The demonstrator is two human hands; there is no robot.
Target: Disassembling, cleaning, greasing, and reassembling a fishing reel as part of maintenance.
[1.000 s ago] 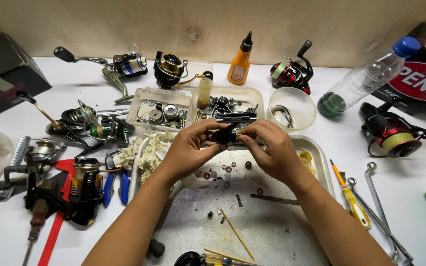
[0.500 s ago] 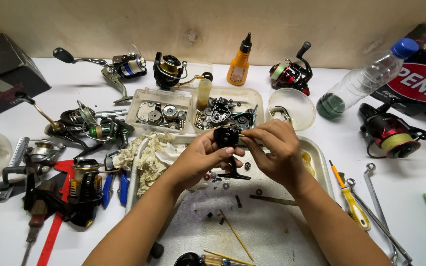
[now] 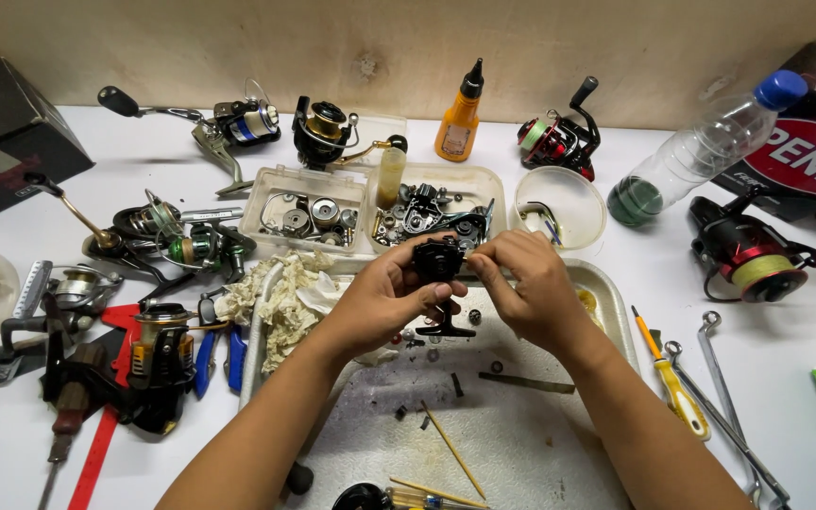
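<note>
Both hands meet over the far part of a metal tray [image 3: 606, 302]. My left hand [image 3: 384, 297] grips a black fishing reel body [image 3: 438, 260], its foot pointing down toward the tray. My right hand [image 3: 526, 288] pinches the reel body's right side with thumb and fingertips. What the right fingertips hold against the reel is hidden. Small screws, washers and thin wooden sticks [image 3: 450, 449] lie scattered on the tray below the hands.
Two clear parts boxes [image 3: 309, 212] sit behind the tray, with an orange oil bottle [image 3: 458, 118], a round tub [image 3: 564, 203] and a plastic bottle [image 3: 701, 151]. Several reels lie left and right. A rag [image 3: 280, 293], pliers [image 3: 210, 345], a yellow screwdriver [image 3: 672, 382] and wrenches [image 3: 724, 397] flank the tray.
The hands drew back from the parts boxes toward me, turning the reel body so its foot hangs down. The right fingers shifted onto its right side.
</note>
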